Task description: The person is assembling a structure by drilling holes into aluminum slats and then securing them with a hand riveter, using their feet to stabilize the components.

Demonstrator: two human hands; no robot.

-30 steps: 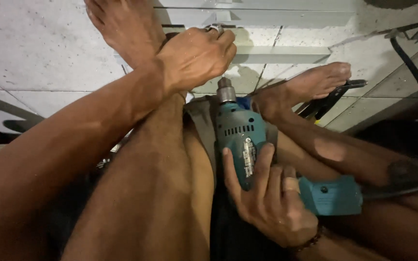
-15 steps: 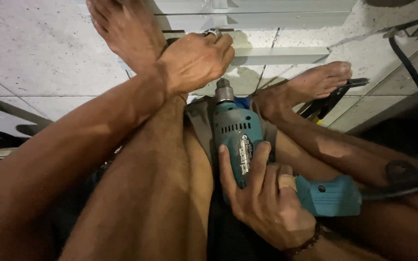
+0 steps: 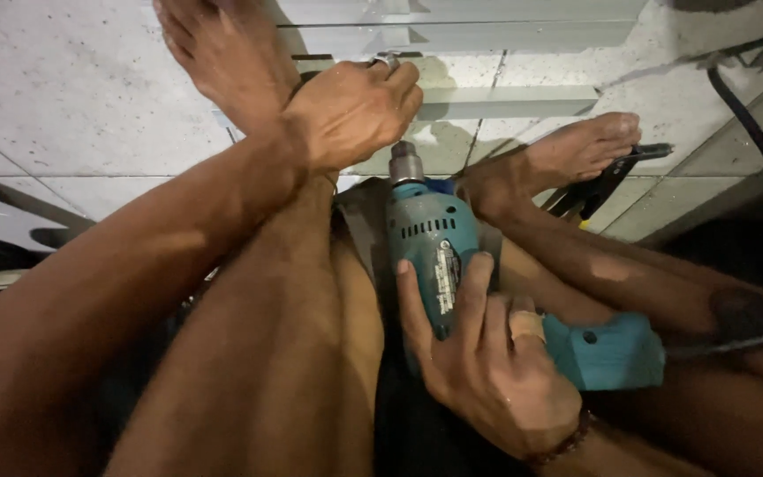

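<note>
I sit on the floor with my bare legs stretched out. My right hand [image 3: 480,371] is wrapped around the body of a teal electric drill [image 3: 433,252]. Its chuck [image 3: 405,164] points away from me, toward my left hand. My left hand [image 3: 348,108], with a ring on one finger, is closed in a fist over the near end of a pale metal bar [image 3: 509,102] lying across the tiles. It rests just above my left ankle. The drill bit is hidden behind that fist.
My left foot [image 3: 221,53] and right foot [image 3: 580,148] rest on the grey tiled floor [image 3: 64,97]. A black clamp-like tool [image 3: 613,177] lies under the right foot. More pale strips [image 3: 452,35] lie beyond. A black cable [image 3: 746,119] runs at the right.
Both hands and the drill stay almost where they were. Only the view has shifted slightly.
</note>
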